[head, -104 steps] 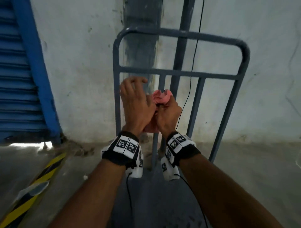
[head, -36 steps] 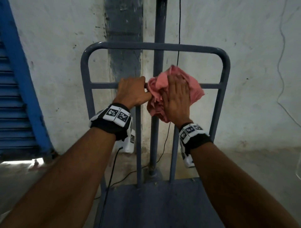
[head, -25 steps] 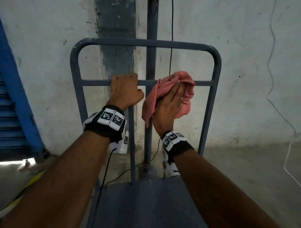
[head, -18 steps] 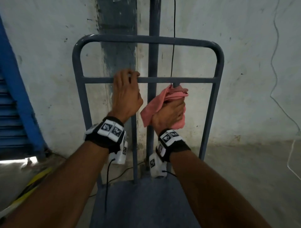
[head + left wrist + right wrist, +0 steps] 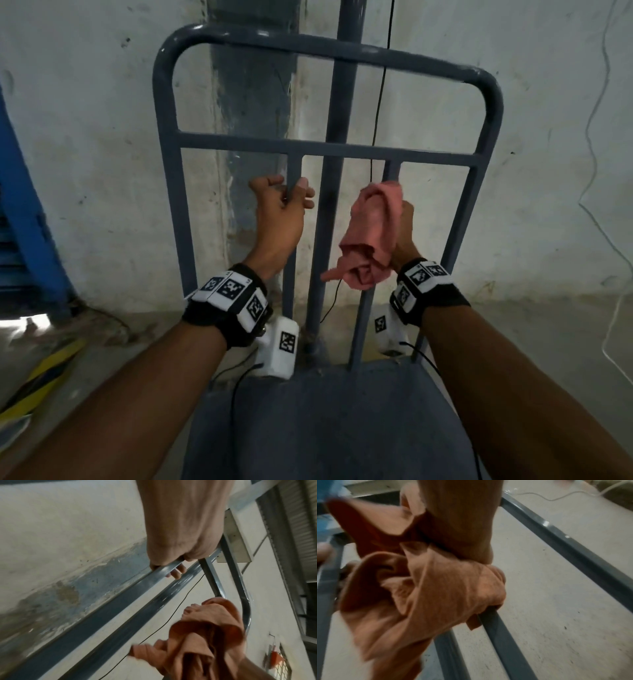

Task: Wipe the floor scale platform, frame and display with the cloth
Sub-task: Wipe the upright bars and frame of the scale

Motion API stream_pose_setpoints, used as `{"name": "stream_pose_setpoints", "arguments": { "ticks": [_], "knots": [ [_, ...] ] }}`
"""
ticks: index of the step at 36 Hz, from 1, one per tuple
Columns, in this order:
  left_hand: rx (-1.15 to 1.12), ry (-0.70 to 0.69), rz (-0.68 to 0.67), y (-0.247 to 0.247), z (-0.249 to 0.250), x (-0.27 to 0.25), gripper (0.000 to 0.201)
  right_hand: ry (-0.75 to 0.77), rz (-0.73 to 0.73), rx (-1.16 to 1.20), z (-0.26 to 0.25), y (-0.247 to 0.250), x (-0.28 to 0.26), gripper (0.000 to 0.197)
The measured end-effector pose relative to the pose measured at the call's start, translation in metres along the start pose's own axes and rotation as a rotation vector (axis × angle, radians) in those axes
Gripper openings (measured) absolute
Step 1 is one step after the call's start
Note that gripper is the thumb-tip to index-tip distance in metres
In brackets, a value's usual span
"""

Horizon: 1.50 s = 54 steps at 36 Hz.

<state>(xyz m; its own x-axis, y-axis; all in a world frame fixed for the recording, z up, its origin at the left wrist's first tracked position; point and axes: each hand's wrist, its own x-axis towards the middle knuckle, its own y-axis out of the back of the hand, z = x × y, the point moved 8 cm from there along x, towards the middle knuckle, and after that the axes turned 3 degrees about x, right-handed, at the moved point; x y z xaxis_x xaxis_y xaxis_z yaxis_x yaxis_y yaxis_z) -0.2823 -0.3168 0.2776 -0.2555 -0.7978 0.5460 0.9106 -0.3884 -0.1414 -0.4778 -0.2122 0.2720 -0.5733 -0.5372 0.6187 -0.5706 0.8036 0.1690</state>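
Whitewashed wall (image 5: 85,154), stained, with a grey painted strip, stands behind the scale; concrete floor (image 5: 548,342) below.

Cloth (image 5: 373,233): pink, bunched, wrapped round the right inner upright bar (image 5: 359,329) of the frame (image 5: 164,102), below the cross rail (image 5: 239,144), near the platform's far edge. Half a second ago it sat just under that rail; it now lies lower on the bar, so the downward stroke is judged under way.

Right hand (image 5: 402,233): fingers curled round cloth and bar together.

Left hand (image 5: 282,212): closed round the left inner upright (image 5: 291,308); it was on the cross rail a moment ago, so it has come down to steady the frame.

Platform (image 5: 325,428): grey, at the frame's foot; whether wiped, cannot tell.

Centre post (image 5: 329,205): rises behind the frame; display out of the head view.

Black cable (image 5: 378,102): hangs beside the post.

Blue shutter frame (image 5: 20,205): at the left.
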Motion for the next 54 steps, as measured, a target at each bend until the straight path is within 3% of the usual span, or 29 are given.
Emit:
{"name": "stream_pose_setpoints", "arguments": {
  "ticks": [2,4,7,10,14,17,21,25,28,31,36,40,44,48,54],
  "knots": [
    [0.01,0.048,-0.043,-0.004,-0.009,0.001,0.021,-0.003,-0.081,0.003,-0.002,0.001,-0.003,0.034],
    [0.064,0.042,-0.097,-0.006,-0.009,0.005,0.018,-0.098,-0.115,0.066,-0.008,-0.003,0.0,0.026],
    [0.098,0.03,-0.152,-0.005,-0.007,0.008,0.017,-0.21,0.009,0.23,-0.012,0.003,0.011,0.027],
    [0.131,0.007,-0.181,-0.006,-0.007,0.009,0.021,-0.146,0.086,0.237,-0.016,0.007,0.023,0.02],
    [0.157,-0.031,-0.188,-0.006,-0.006,0.009,0.022,-0.074,0.082,0.195,-0.001,0.003,0.004,0.023],
    [0.147,-0.034,-0.197,-0.008,-0.003,0.006,0.015,-0.124,0.054,0.098,0.019,-0.002,-0.014,0.015],
    [0.126,-0.01,-0.211,-0.009,-0.001,0.003,0.013,-0.198,0.135,0.098,0.015,0.006,-0.012,0.029],
    [0.117,-0.002,-0.23,-0.008,-0.001,0.004,0.015,-0.078,0.103,0.02,-0.009,0.011,-0.001,0.029],
    [0.121,-0.007,-0.24,-0.008,-0.002,0.004,0.013,-0.084,0.172,0.076,-0.014,0.012,0.01,0.028],
    [0.116,-0.011,-0.216,-0.011,-0.004,0.005,0.012,0.001,0.233,0.115,-0.02,0.01,0.002,0.031],
    [0.122,-0.027,-0.189,-0.011,-0.005,0.004,0.013,-0.009,0.234,0.104,0.028,0.0,-0.038,0.053],
    [0.099,-0.044,-0.221,-0.012,-0.003,0.004,0.012,-0.023,0.21,0.118,0.011,0.006,-0.032,0.023],
    [0.087,-0.054,-0.24,-0.011,-0.004,0.006,0.014,-0.007,0.291,0.127,-0.011,0.01,0.002,0.047],
    [0.098,-0.028,-0.221,-0.011,-0.008,0.007,0.019,-0.028,0.364,0.058,0.018,0.004,-0.01,0.021],
    [0.119,-0.021,-0.203,-0.013,-0.007,0.008,0.018,0.006,0.324,-0.002,0.043,0.001,-0.034,0.017]
  ]
}}
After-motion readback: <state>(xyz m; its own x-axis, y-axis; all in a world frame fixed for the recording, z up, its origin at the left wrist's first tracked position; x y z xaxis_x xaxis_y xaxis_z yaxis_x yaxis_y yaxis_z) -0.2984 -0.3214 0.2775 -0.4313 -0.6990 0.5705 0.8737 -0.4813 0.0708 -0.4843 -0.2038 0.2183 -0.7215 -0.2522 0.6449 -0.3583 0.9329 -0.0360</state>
